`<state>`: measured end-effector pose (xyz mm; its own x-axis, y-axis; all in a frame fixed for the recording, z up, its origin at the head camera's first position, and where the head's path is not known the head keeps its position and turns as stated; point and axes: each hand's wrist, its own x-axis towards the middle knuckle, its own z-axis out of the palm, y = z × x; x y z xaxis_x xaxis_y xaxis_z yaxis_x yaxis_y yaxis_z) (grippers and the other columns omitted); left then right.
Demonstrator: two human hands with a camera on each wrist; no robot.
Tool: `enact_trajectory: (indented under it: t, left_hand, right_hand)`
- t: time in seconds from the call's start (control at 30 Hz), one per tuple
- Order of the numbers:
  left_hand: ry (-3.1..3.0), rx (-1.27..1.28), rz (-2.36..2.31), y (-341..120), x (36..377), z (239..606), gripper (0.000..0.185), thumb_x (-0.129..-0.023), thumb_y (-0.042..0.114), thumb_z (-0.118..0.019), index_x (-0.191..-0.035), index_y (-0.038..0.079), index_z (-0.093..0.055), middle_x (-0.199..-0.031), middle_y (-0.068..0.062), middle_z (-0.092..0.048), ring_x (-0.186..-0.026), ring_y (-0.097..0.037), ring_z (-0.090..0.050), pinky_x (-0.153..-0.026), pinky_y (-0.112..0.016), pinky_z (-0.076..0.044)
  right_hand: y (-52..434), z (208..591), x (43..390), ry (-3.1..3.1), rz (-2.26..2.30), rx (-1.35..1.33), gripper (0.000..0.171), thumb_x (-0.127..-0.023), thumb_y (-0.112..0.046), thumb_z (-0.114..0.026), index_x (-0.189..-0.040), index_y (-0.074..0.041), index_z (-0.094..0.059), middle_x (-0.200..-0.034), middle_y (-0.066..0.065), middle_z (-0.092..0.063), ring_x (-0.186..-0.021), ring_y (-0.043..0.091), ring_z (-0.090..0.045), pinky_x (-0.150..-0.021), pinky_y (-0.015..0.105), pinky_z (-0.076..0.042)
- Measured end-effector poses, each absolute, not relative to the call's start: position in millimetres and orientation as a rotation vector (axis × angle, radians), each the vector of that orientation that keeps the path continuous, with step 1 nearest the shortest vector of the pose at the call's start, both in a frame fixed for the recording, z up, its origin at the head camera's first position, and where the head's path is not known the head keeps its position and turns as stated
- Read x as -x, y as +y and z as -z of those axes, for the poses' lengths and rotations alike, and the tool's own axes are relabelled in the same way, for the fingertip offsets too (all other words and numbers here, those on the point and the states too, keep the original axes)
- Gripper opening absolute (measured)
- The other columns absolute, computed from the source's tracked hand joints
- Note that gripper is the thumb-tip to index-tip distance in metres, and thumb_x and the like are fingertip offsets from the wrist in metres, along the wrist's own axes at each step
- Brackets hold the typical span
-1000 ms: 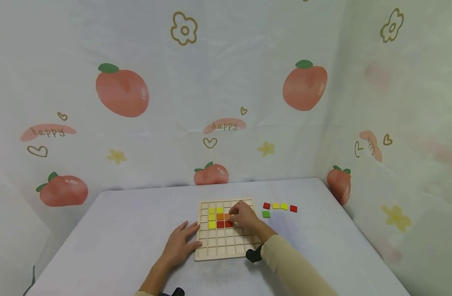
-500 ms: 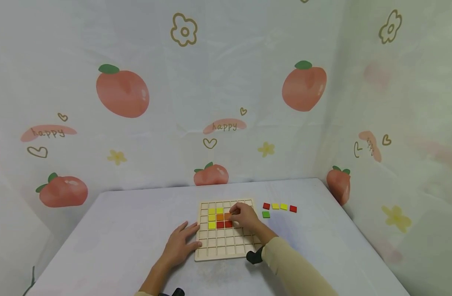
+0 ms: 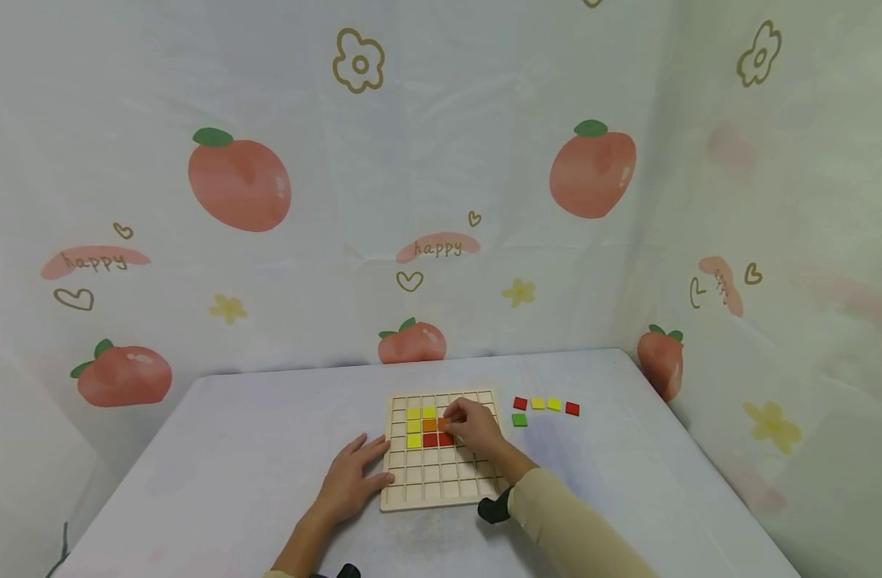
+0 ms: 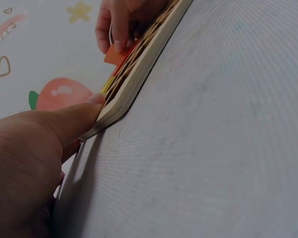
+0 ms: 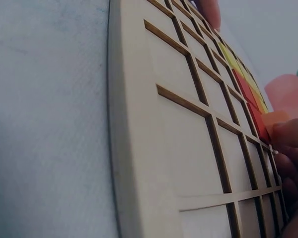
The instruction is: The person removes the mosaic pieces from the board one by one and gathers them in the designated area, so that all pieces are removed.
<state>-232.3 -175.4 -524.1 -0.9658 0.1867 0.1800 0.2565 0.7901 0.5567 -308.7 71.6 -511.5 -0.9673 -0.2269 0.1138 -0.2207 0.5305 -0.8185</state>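
Note:
A pale wooden grid board (image 3: 441,482) lies on the white table. In its upper cells sit yellow tiles (image 3: 414,414), an orange tile (image 3: 429,425) and red tiles (image 3: 430,439). My right hand (image 3: 473,427) is over the board and pinches another orange tile (image 3: 444,422) at its fingertips, tilted over a cell beside the first orange one; it shows as orange tile (image 4: 116,53) and orange tile (image 5: 274,119) in the wrist views. My left hand (image 3: 350,478) lies flat on the table, its fingers (image 4: 82,116) pressed against the board's left edge (image 4: 139,74).
Loose tiles lie on the table right of the board: red (image 3: 520,403), yellow (image 3: 538,403), yellow (image 3: 554,404), red (image 3: 572,409) and green (image 3: 519,420). A fruit-print cloth hangs behind and to the right. The table's far edge runs just behind the board.
The right hand has shifted very slightly, with the orange tile still at its fingertips. The left hand has not moved.

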Motion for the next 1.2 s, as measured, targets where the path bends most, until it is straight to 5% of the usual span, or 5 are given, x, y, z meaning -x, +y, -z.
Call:
enact_trajectory:
  t: [0.67,1.2]
  left_hand:
    - [-2.888,0.309,0.927,-174,233,525,0.062,-0.069,0.052,-0.062,-0.124,0.028,-0.048,-0.128,0.016,-0.040,-0.125,-0.022,-0.023,-0.096,-0.051,-0.021]
    - [-2.874,0.335,0.899,-174,232,525,0.061,-0.070,0.050,-0.063,-0.123,0.025,-0.049,-0.128,0.013,-0.042,-0.124,-0.025,-0.025,-0.094,-0.052,-0.022]
  right_hand:
    - [106,503,303,2.722,1.613,0.479,0.012,-0.077,-0.019,-0.066,-0.087,-0.016,-0.059,-0.079,-0.006,-0.059,-0.071,0.012,-0.054,-0.061,0.026,-0.046]
    - [155,507,307,2.864,1.626,0.182,0.013,-0.074,-0.013,-0.068,-0.084,-0.015,-0.060,-0.075,-0.004,-0.058,-0.069,0.013,-0.052,-0.058,0.025,-0.045]
